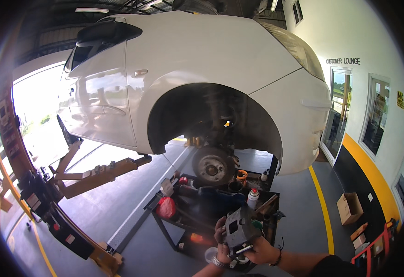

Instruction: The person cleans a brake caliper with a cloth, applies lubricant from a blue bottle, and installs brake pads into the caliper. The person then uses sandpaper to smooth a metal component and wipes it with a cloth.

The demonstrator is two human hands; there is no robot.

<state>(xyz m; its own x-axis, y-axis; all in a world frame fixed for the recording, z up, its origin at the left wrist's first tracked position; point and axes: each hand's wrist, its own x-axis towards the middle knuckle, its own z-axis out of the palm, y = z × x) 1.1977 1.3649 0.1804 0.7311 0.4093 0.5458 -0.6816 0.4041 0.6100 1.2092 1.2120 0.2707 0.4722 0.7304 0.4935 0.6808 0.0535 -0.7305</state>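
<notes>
Both hands grip a grey metal brake caliper (240, 230), held tilted over the near edge of a black tool cart (158, 201). My left hand (223, 251), a watch at its wrist, closes on the caliper's left side. My right hand (263, 251), with a dark bracelet, wraps its lower right side. Just beyond the caliper, a spray can (253, 198) with a red cap stands on the cart. A red bundle (166, 207) lies at the cart's left, and an orange cup (242, 175) sits toward the back. Below my left hand is a whitish round container (211, 255), partly hidden.
A raised white car (202, 55) hangs over the cart, its wheel arch open and a brake disc with hub (212, 169) showing. At left, a yellow lift arm (102, 174) reaches under the car from its post. A cardboard box (349, 207) and red frame (373, 249) stand at right.
</notes>
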